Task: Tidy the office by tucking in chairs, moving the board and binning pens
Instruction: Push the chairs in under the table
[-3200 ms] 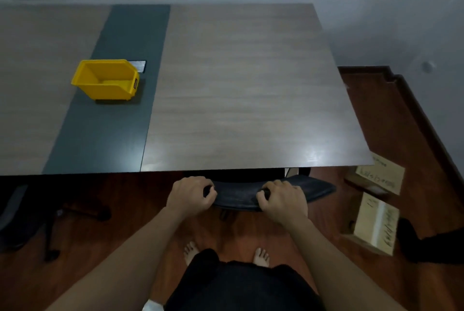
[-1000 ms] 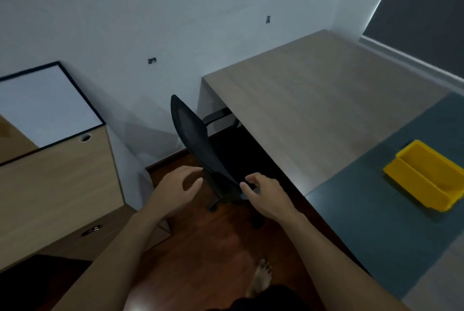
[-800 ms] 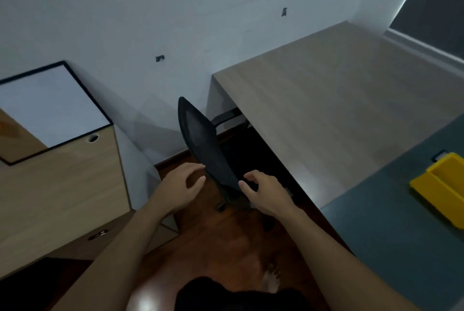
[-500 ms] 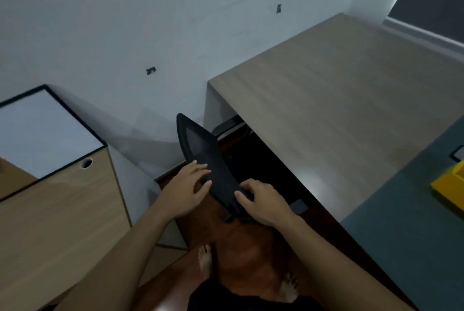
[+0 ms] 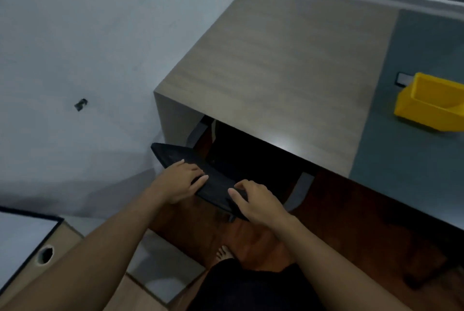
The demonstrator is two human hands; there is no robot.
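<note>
Both arms extended forward; left hand (image 5: 179,180) and right hand (image 5: 256,200) curled, fingers wrapped over, thumbs beneath.

Chair (image 5: 175,157) before desk (image 5: 288,64); bin (image 5: 431,104) on desk, right.

This is an office room. A long wood-grain table (image 5: 288,64) with a grey-green centre strip (image 5: 414,109) runs along a plain white wall (image 5: 88,34), its slab end panel standing near that wall. A black mesh-backed office chair (image 5: 213,182) sits at the table's edge with its seat under the top. On the grey-green strip rests a yellow plastic storage bin (image 5: 426,107) beside a small cable port (image 5: 403,79). At lower left stands a light wood cabinet (image 5: 30,268) with a round cable hole, bearing a black-framed whiteboard (image 5: 22,230). The floor (image 5: 339,222) is dark reddish wood
</note>
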